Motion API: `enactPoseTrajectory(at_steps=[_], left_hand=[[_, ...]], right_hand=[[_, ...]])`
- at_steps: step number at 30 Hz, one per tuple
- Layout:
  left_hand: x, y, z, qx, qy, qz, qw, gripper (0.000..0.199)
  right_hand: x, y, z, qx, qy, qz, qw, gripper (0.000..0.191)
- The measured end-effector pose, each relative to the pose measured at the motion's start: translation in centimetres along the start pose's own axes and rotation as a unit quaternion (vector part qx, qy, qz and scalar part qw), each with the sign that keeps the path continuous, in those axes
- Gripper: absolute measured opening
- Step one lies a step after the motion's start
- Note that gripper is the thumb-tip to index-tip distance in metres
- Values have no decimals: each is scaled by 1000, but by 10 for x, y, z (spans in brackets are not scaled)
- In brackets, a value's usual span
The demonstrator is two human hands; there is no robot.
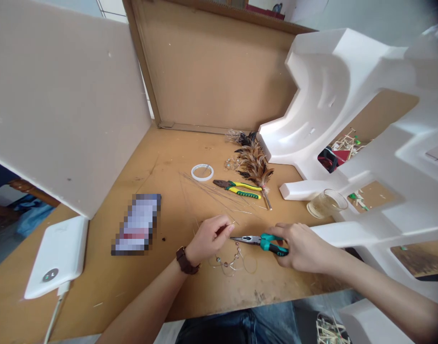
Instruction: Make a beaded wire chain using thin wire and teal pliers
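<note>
My left hand point(210, 239), with a dark watch on its wrist, is pinched on a thin wire near the middle of the table. From it hangs a loop of wire with beads point(226, 264), its lower part above or on the tabletop. My right hand point(298, 246) is wrapped round the teal and black handles of needle-nose pliers point(271, 243). Their tips point left and reach close to my left fingertips; whether they grip the wire is too small to tell.
Beyond my hands are yellow-green pliers point(240, 188), loose wires, a white ring point(202, 172) and brown feathers point(253, 162). A glass point(326, 204) stands right beside white foam point(312, 114). A phone point(138, 224) and a white power bank point(57, 255) lie left.
</note>
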State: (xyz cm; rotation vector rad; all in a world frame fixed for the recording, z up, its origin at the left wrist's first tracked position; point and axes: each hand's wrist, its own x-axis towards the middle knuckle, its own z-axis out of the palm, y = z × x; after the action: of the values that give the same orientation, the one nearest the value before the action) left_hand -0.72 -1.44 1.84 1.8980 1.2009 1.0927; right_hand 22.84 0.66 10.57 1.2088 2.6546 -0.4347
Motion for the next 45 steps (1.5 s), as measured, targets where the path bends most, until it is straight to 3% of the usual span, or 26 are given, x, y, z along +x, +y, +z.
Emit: enactPoseTrajectory(at_steps=[6, 11, 18, 26, 31, 34, 37, 42, 45], left_hand=[[2, -2, -2, 20, 0, -13, 1000, 24], [4, -5, 0, -101, 27, -88, 991, 26], [4, 1, -1, -214, -19, -139, 967, 30], [4, 2, -1, -210, -56, -148, 965, 29], [5, 1, -1, -183, -76, -142, 970, 27], [5, 0, -2, -170, -78, -148, 971, 25], [5, -1, -2, -156, -90, -145, 973, 25], [4, -4, 1, -58, -65, -102, 991, 26], [3, -4, 4, -1, -40, -73, 997, 25]], right_hand=[[-1, 2, 13, 22, 25, 22, 999, 46], [2, 18, 30, -71, 60, 74, 993, 38], [17, 28, 59, -123, 94, 141, 978, 35], [25, 22, 75, -123, 148, 109, 975, 43], [30, 25, 72, -105, 163, 85, 977, 43], [38, 24, 58, -53, 150, 75, 984, 37], [48, 17, 41, 70, 138, 54, 986, 28], [68, -2, 35, 287, 161, -24, 944, 27], [78, -9, 42, 351, 147, -41, 924, 25]])
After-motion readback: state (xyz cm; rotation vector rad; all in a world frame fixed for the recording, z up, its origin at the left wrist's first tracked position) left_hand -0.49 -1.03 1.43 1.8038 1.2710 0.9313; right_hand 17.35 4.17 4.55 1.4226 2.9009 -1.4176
